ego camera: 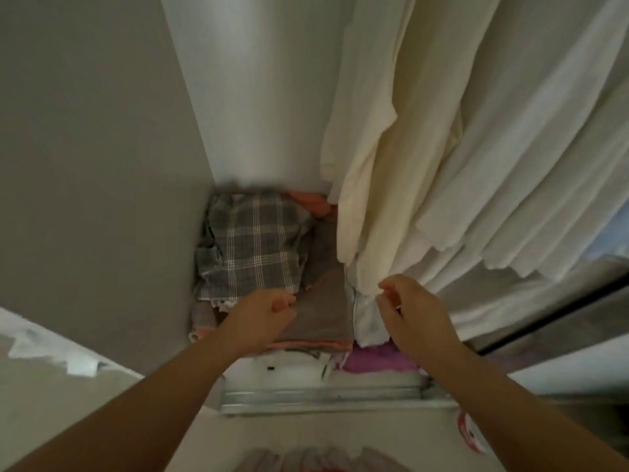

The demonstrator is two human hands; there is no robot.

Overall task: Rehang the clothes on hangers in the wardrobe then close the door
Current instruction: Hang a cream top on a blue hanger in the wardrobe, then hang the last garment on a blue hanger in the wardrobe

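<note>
Hangers cut off at 12 o'clock. Cream garment (384, 185) hem just beside right hand (413, 315); left hand (263, 318): both loosely curled, empty.

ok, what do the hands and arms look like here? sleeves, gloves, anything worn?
Both arms are bare from the bottom edge of the frame up to the hands: no sleeves in view, no gloves. The left hand and right hand show no watch or wristband. The frame is too blurred to rule out a ring. No markings or cables.
</note>
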